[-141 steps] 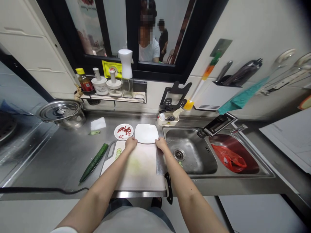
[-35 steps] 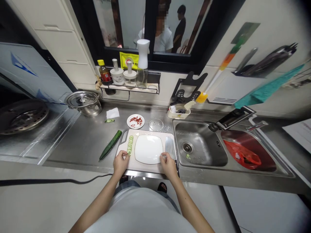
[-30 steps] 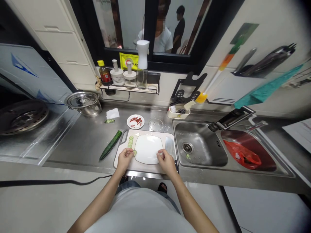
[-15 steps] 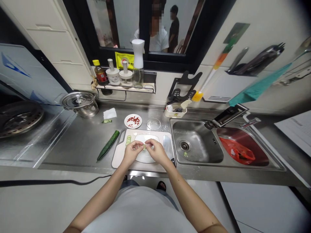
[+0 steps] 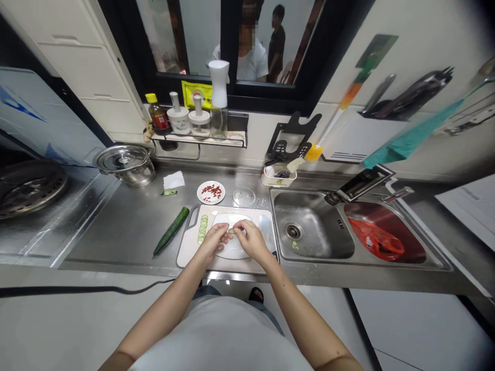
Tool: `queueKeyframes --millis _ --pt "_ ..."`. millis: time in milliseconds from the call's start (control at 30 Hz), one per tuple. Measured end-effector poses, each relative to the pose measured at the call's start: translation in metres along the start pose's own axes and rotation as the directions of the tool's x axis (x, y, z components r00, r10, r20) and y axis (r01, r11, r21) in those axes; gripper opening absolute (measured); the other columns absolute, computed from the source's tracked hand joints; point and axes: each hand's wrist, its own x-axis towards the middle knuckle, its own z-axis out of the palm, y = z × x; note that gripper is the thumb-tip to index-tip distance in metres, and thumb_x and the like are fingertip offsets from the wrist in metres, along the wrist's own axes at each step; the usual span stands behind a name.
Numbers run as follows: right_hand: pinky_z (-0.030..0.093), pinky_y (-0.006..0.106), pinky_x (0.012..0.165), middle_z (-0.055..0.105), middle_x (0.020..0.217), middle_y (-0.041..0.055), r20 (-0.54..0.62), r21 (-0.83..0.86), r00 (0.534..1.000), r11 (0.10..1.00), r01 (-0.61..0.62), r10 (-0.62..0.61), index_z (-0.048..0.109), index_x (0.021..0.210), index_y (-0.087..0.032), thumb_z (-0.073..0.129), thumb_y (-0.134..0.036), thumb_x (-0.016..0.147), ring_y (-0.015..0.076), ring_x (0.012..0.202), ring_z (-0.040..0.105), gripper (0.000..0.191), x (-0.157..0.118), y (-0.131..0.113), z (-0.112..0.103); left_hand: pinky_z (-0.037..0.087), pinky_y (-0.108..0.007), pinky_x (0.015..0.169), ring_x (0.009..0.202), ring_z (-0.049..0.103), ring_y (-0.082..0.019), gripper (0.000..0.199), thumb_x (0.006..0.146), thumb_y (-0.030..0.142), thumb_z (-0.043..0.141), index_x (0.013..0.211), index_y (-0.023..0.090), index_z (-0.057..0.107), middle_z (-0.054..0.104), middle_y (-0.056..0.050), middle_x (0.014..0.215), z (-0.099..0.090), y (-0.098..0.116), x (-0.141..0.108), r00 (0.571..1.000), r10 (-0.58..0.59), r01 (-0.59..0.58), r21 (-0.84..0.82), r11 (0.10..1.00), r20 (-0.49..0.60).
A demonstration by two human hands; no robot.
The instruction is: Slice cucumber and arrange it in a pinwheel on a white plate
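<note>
My two hands meet over a white plate [image 5: 232, 252] on a cutting board [image 5: 189, 252]. A small cucumber slice [image 5: 231, 231] is between their fingertips. My right hand [image 5: 251, 239] pinches it with thumb and forefinger. My left hand [image 5: 215, 240] is closed at the slice's other side, its fingers curled; whether more slices lie in it is hidden. A row of cucumber slices [image 5: 203, 229] lies on the board left of the plate. A knife blade [image 5: 265, 229] rests at the board's right side. A whole cucumber [image 5: 171, 232] lies on the counter to the left.
Behind the board stands a small dish of red pieces [image 5: 211, 192] beside a clear round lid [image 5: 243, 196]. A lidded steel pot [image 5: 133, 165] is at the back left. The sink [image 5: 313, 226] adjoins the board's right side. A shelf of bottles [image 5: 201, 139] hangs above.
My left hand has turned and drawn slightly down and left, showing its curled fingers. More of the slice row is visible, and the slice between my fingertips shows more clearly.
</note>
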Motion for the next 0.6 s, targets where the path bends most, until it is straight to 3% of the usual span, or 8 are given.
queueKeyframes --millis 267,600 --pt "0.04 0.03 0.083 0.063 0.088 0.0048 0.058 -0.047 0.997 0.997 0.058 -0.055 0.063 0.088 -0.02 0.046 -0.021 0.092 0.0183 0.088 0.053 0.018 0.0 0.008 0.0 0.025 -0.013 0.04 0.054 0.051 -0.005 0.045 0.065 0.025 0.073 0.106 0.017 0.057 0.064 -0.001 0.076 0.002 0.007 0.008 0.995 -0.101 0.1 -0.15 0.984 -0.003" --pt "0.04 0.029 0.081 0.062 0.088 0.0047 0.08 -0.072 0.997 0.997 0.01 -0.004 0.061 0.089 -0.019 0.044 -0.022 0.093 0.017 0.085 0.053 0.018 0.0 0.015 0.002 0.026 -0.014 0.043 0.056 0.05 -0.005 0.057 0.057 0.026 0.078 0.11 0.019 0.059 0.057 0.004 0.07 0.002 0.011 0.013 0.998 -0.049 0.047 -0.048 0.998 -0.035"
